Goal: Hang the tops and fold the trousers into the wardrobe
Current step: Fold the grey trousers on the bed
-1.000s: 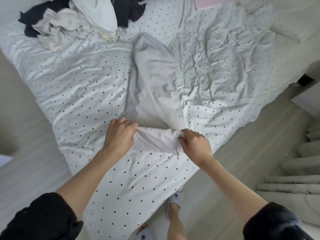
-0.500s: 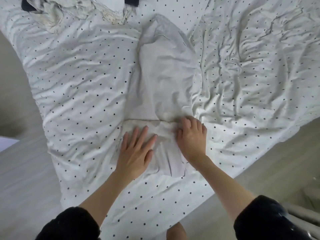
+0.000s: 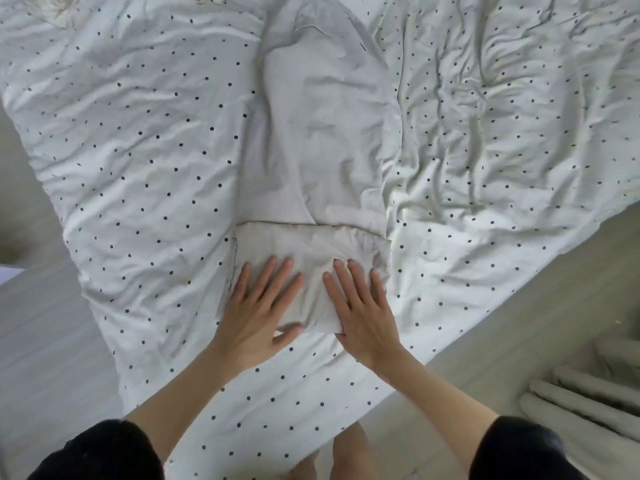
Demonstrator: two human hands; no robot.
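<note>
Left hand (image 3: 258,308) is lying flat, fingers straight and spread, pressing down on the folded end of the trousers (image 3: 318,140). I'm seeing its thumb sticking out along the near edge of that fold. Right hand (image 3: 363,306) is lying flat just beside it, fingers straight too, pressing the right half of the same flap; neither hand is gripping anything. The trousers, pale grey, are lying lengthwise on the duvet (image 3: 138,133), running away from me up the middle, with the near end doubled back over itself under both palms. The duvet is white with dark dots, and I'm looking at heavy creases on its right side. Further right, bare floor (image 3: 519,323) is showing beyond the bed's edge.
</note>
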